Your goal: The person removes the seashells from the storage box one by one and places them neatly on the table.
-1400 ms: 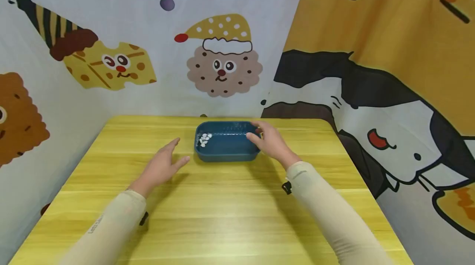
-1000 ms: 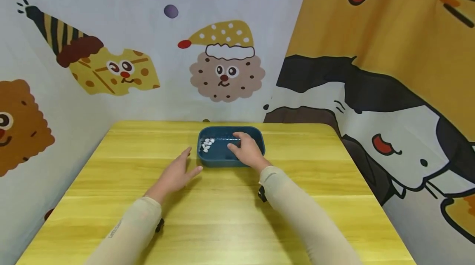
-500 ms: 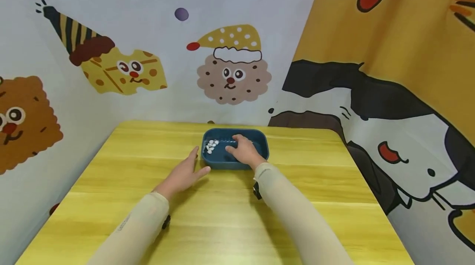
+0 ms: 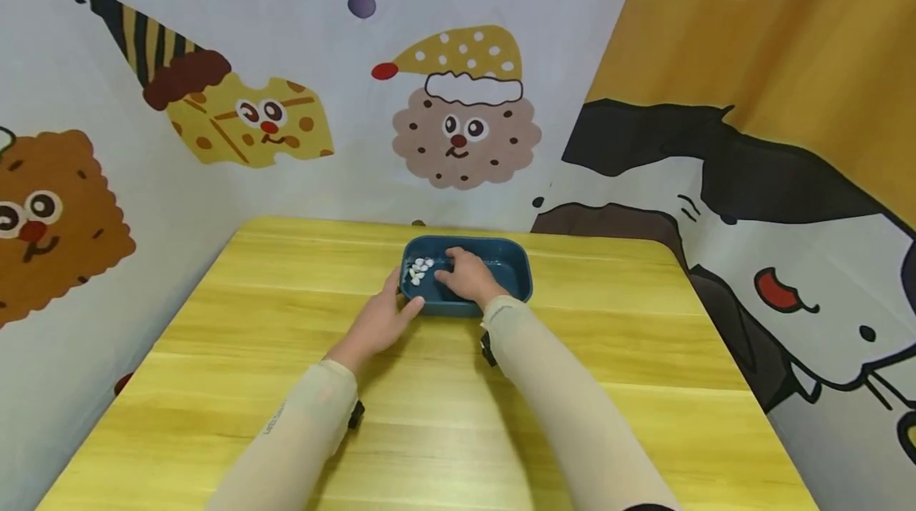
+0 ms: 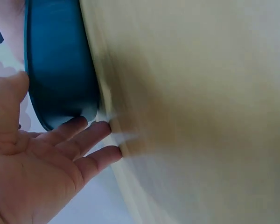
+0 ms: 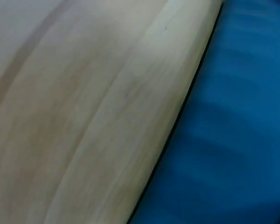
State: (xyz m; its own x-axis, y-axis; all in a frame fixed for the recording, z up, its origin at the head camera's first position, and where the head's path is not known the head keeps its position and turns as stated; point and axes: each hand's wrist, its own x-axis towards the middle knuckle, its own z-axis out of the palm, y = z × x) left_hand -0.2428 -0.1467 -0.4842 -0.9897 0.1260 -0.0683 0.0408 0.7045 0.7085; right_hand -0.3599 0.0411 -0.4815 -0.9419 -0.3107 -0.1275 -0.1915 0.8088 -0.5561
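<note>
A dark blue rectangular tray sits near the table's back edge. Several small white pebble-like pieces are gathered at its left end. My left hand is at the tray's left front corner, thumb by the rim. In the left wrist view, that hand has its fingers spread at the end of the blue wall. My right hand reaches over the front rim into the tray, just right of the white pieces; its fingers are loosely bent. The right wrist view has only the tray wall, not the fingers.
The yellow wood-grain table spreads in front of the tray and to both sides. Behind it hangs a cloth printed with cartoon figures, with an orange part at the right.
My right hand has moved left from the tray's right end to above its middle, close to the white pieces. My left hand has come forward and right, up to the tray's left end.
</note>
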